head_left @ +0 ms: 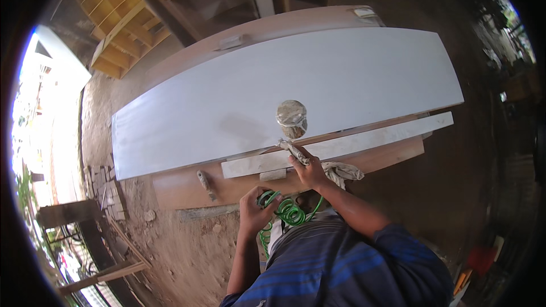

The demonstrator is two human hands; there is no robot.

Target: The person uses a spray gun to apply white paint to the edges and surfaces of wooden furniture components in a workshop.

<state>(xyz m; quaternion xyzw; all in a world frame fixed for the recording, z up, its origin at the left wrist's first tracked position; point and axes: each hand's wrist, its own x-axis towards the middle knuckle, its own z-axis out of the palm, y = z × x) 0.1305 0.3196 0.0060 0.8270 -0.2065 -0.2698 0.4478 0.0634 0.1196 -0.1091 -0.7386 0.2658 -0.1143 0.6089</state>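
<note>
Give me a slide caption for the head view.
Left hand holding green hose, right hand gripping what looks like a spray gun, beside a white panel.

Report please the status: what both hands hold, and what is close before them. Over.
Left hand holding green hose. Right hand gripping pale item, kind unclear. Can just beyond it, seen against white panel; contact unclear.

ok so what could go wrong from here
The can stands close to the near edge of the white panel, and the right hand, gripping a whitish item, is just in front: a bump might tip it. The green hose bunches in coils at the left hand and could snag.
</note>
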